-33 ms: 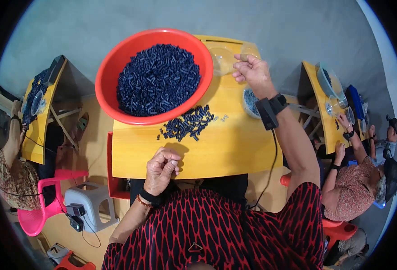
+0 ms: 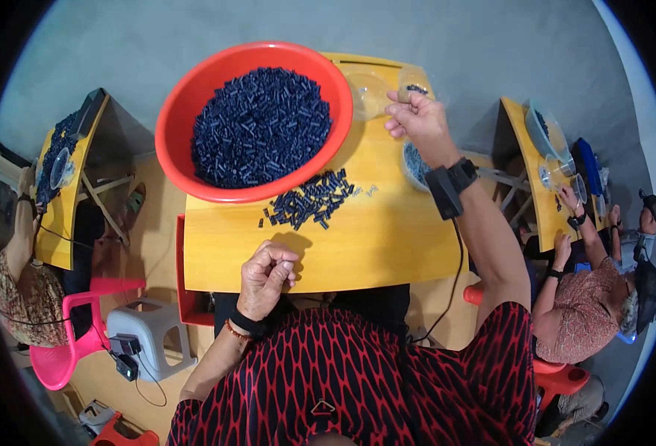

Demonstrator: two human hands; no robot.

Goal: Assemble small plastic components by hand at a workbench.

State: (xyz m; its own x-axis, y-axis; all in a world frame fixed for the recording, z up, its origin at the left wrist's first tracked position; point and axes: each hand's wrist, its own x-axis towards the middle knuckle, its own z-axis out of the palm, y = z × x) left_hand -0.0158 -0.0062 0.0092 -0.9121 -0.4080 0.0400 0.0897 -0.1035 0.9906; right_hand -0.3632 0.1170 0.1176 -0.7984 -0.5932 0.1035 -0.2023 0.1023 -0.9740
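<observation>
My left hand (image 2: 268, 276) is by the table's near edge, its fingers curled and the thumb pressed on them. Anything inside it is hidden. My right hand (image 2: 419, 123) hovers over the far right of the table, fingers bent and slightly apart, with nothing visible between them. Beside its fingertips stands a clear shallow bowl (image 2: 366, 91); just beyond is a clear cup (image 2: 415, 80) with a few dark pieces. A red basin (image 2: 172, 141) full of small dark-blue tube-shaped pieces (image 2: 265, 123) stands at the far left. More dark pieces (image 2: 313, 199) lie loose before it.
Right of the loose pile are a few tiny pale pieces (image 2: 371, 191). A tub of light grey-blue bits (image 2: 415, 165) sits by my right wrist on the yellow table (image 2: 268, 260). People work at tables on both sides. A grey stool (image 2: 146, 331) stands left.
A few dark pieces now show in the clear cup beyond my right hand, where none showed before. Both hands stay nearly in place.
</observation>
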